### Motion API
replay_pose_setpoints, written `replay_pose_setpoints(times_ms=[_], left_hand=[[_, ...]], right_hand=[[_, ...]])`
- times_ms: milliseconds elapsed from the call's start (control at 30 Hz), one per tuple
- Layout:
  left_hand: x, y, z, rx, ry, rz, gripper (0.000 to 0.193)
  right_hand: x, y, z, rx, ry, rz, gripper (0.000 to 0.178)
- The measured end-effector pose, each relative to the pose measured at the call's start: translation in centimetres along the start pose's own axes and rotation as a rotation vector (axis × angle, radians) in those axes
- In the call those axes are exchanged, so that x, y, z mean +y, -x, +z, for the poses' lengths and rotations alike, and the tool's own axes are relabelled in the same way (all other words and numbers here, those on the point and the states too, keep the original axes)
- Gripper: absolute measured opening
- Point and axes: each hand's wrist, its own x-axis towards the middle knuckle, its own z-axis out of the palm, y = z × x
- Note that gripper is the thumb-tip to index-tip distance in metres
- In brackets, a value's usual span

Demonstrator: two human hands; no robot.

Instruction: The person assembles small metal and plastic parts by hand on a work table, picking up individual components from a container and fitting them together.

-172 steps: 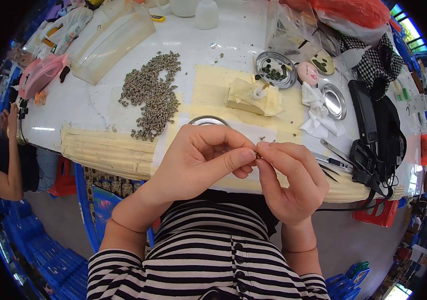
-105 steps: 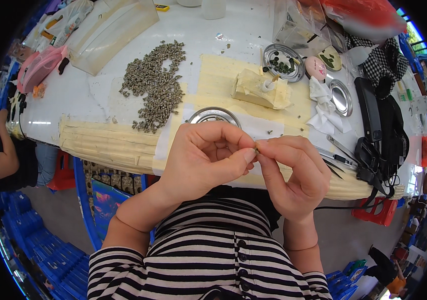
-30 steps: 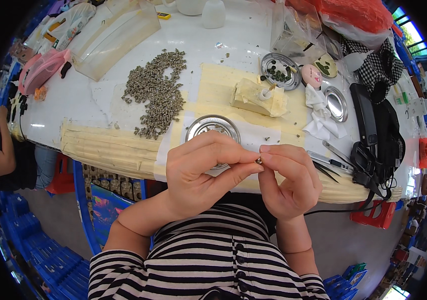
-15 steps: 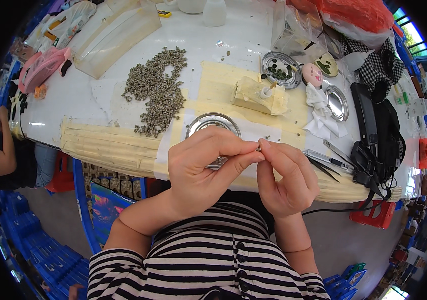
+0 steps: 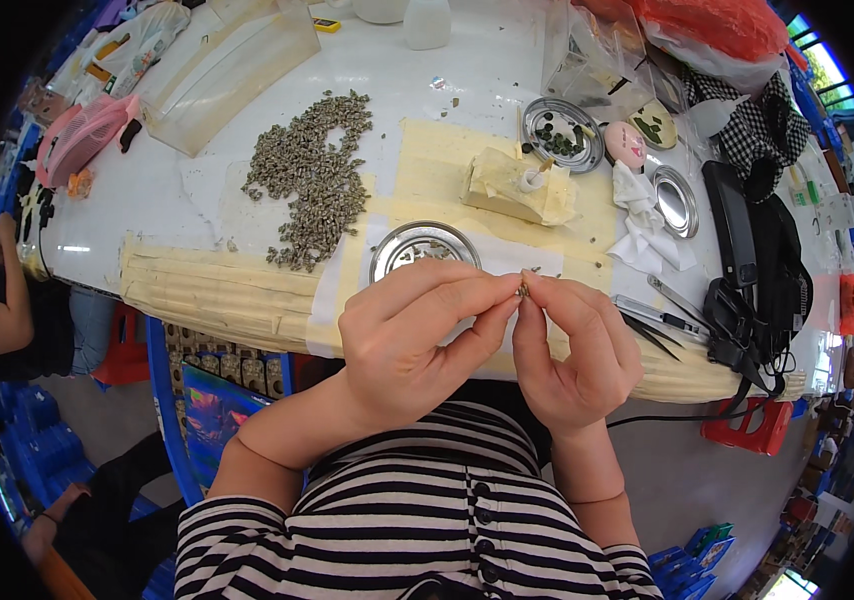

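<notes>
My left hand (image 5: pixel 412 335) and my right hand (image 5: pixel 579 352) meet fingertip to fingertip above the table's near edge. Pinched between thumbs and forefingers is a tiny metal part (image 5: pixel 523 290); its exact kind is too small to make out. Both hands are closed on it. Behind my left hand lies a round steel dish (image 5: pixel 379 258) with small pieces in it, its near side hidden by the hand. Farther left, a heap of small metal parts (image 5: pixel 312 180) spreads over the white table. Beyond the hands sits a block wrapped in cream tape (image 5: pixel 517 190), with a small white roll on top.
Right of my hands lie tweezers (image 5: pixel 682 296), a utility knife (image 5: pixel 659 316) and a black strap bag (image 5: pixel 772 270). A steel dish of dark green pieces (image 5: pixel 597 160) stands farther back. A pink fan (image 5: pixel 82 138) and a clear tray (image 5: pixel 232 85) are at left. Another person's arm (image 5: pixel 9 290) shows there.
My hands stay pinched together, their fingers shifted slightly, and more of the tiny part shows. The left hand has lowered a little, uncovering more of the dish. Someone's limb has appeared at lower left.
</notes>
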Motion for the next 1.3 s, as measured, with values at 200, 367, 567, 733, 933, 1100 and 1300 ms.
replay_pose_setpoints(times_ms=[200, 367, 567, 733, 933, 1100, 1300], left_hand=[[0.05, 0.17, -0.02, -0.005, -0.023, -0.006, 0.021], [0.03, 0.06, 0.02, 0.004, -0.006, -0.011, 0.019], [0.46, 0.17, -0.37, -0.043, 0.024, -0.077, 0.018], [0.30, 0.13, -0.47, -0.044, 0.040, -0.087, 0.018], [0.32, 0.02, -0.44, -0.041, 0.060, -0.100, 0.015], [0.24, 0.18, -0.39, -0.022, 0.100, -0.134, 0.013], [0.10, 0.28, -0.42, -0.019, 0.133, -0.152, 0.014]], right_hand=[[-0.40, -0.07, -0.30, -0.040, 0.052, 0.006, 0.023], [-0.74, -0.25, -0.30, -0.043, 0.115, -0.019, 0.024], [-0.41, -0.09, -0.30, -0.048, 0.096, -0.042, 0.025], [-0.46, -0.14, -0.18, -0.054, 0.104, -0.056, 0.026], [-0.54, -0.10, -0.13, -0.041, 0.104, -0.058, 0.026], [-0.66, -0.14, -0.02, -0.032, 0.094, -0.051, 0.026], [-0.58, 0.03, 0.09, -0.024, 0.069, -0.043, 0.025]])
